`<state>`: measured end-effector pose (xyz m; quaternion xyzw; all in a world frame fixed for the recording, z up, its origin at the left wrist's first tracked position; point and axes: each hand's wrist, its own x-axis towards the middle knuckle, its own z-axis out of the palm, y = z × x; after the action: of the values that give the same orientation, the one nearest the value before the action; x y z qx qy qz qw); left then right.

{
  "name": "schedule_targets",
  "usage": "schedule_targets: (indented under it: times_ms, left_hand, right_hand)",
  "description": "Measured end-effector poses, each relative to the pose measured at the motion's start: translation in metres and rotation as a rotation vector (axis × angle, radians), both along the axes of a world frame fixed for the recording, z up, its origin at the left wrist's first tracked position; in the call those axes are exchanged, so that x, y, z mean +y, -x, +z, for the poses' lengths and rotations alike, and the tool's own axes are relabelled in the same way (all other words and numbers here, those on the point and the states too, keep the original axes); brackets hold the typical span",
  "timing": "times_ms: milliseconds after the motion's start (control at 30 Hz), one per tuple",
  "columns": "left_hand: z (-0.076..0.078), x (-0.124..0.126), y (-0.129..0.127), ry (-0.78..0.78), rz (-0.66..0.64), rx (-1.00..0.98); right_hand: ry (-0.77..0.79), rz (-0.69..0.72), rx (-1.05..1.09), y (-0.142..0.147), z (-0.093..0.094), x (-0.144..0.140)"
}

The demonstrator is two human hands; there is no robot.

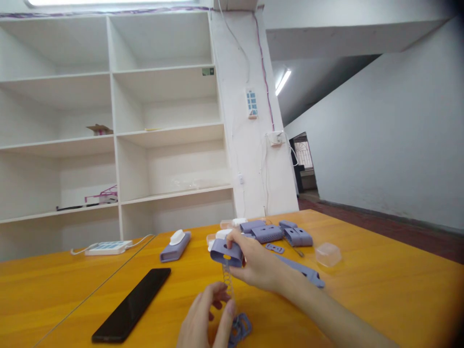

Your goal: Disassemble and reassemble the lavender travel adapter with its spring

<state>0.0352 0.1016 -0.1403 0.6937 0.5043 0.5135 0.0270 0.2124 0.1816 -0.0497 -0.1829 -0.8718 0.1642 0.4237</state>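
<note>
My right hand (pixel 255 261) grips a purple plastic sleeve (pixel 226 252) with an oval opening, held above the table between thumb and fingers. A clear coil spring (pixel 227 278) hangs below the sleeve. Under it, at the bottom of the view, lies a flat purple plate (pixel 241 327) with cut-outs, partly behind my left thumb. My left hand (pixel 206 314) is beside the spring, thumb and fingers apart; whether a fingertip touches the spring, I cannot tell.
Several purple sleeves (pixel 267 234) and a clear plastic box (pixel 328 254) lie behind and to the right. On the left are a black phone (pixel 132 304), a purple case with a white top (pixel 176 245) and a power strip (pixel 109 247). White shelves (pixel 170 130) stand beyond the table (pixel 380 290).
</note>
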Motion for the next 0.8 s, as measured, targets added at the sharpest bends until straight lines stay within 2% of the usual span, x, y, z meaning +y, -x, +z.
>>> schedule_targets:
  times_ms: [333, 533, 667, 800]
  left_hand:
    - [0.007, -0.004, -0.003, 0.039, -0.109, -0.071]
    - [0.012, -0.007, -0.005, 0.056, -0.162, -0.127]
    - [0.013, -0.008, -0.006, 0.19, -0.239, -0.309]
    - [0.015, -0.01, -0.008, 0.346, -0.336, -0.514]
  right_hand:
    - [0.072, 0.06, 0.151, 0.001, 0.005, -0.004]
    - [0.292, 0.179, 0.164, 0.005, 0.004, -0.001]
    - [0.374, 0.236, 0.146, 0.006, 0.001, 0.006]
    - [0.415, 0.215, 0.144, 0.005, 0.002, 0.008]
